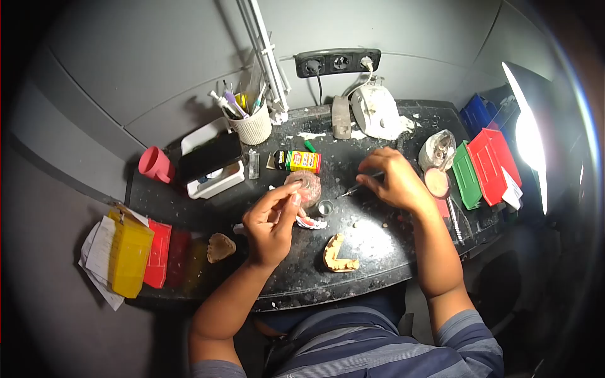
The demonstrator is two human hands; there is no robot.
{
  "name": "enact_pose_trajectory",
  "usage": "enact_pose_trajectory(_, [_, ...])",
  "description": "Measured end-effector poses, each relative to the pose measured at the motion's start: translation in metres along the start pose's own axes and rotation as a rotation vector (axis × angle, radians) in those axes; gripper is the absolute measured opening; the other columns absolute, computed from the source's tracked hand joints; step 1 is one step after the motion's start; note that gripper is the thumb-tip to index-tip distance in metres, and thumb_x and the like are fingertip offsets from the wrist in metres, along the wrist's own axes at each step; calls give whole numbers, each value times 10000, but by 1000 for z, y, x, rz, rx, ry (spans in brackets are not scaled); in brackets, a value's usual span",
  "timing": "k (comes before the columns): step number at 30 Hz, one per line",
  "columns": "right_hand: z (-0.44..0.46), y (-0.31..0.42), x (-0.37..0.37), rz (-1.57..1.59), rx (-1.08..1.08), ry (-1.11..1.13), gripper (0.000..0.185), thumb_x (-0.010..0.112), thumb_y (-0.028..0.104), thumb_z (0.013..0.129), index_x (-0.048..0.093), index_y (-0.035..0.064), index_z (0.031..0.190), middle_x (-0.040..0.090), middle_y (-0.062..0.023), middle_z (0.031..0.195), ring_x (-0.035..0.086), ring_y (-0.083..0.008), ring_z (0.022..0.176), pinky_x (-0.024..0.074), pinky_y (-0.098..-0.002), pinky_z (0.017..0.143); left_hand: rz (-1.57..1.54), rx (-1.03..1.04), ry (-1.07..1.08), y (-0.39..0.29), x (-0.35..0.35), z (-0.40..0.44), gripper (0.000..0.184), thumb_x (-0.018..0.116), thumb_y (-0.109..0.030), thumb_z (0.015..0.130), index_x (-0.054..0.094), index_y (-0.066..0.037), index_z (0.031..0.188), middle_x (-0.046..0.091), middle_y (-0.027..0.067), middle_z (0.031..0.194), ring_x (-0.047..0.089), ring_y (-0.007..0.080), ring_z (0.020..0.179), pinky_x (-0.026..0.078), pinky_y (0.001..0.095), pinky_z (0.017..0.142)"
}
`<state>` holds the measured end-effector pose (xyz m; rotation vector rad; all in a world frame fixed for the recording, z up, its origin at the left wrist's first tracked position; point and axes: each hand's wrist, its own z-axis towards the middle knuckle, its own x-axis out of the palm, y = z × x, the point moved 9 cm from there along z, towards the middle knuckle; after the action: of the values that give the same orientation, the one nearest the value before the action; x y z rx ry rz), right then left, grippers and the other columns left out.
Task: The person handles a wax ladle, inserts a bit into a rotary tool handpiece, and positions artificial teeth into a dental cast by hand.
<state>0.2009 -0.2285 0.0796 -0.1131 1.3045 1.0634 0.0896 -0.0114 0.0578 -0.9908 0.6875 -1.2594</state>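
My left hand is raised over the bench with thumb and forefinger pinched together; what sits between them is too small to make out. Just behind those fingertips is a clear pinkish bowl-like piece, partly covered by the hand. A small metal cup stands to its right, and a red-and-white dental piece lies below. My right hand is curled around a thin dark hand tool, whose tip points left toward the cup. In front of both hands, a yellowish dental cast rests on the black bench.
Another dental cast lies at left, near yellow and red trays. Behind are a pink cup, a phone on a white container, a pen holder and a small box. Green and red trays and a bright lamp flank the right.
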Motion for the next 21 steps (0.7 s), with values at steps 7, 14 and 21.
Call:
enact_pose_trajectory(7, [-11,-8,29,-146,75,236,251,806,177,818,726,27,1002,686,-167,1079,626,-383,1103,484,-473,984,-187,-89,22,7,-8,5,149,560,-85,1059,557,3,1179,738,236,1082,690,169,712,495,263,617])
enact_pose_trajectory(14, [-12,-11,34,-151,84,261,282,813,120,787,721,31,1039,676,-163,1102,622,-381,1125,490,-468,988,-244,-103,41,4,-4,4,137,534,-83,1071,503,-21,1189,730,259,1138,713,191,740,507,287,651])
enact_pose_trajectory(21, [-13,-13,36,-167,81,253,275,803,105,801,720,31,1052,671,-171,1101,624,-389,1118,499,-467,981,-214,-104,38,6,-3,2,146,575,-87,1057,523,-19,1176,735,253,1126,727,195,767,520,283,668])
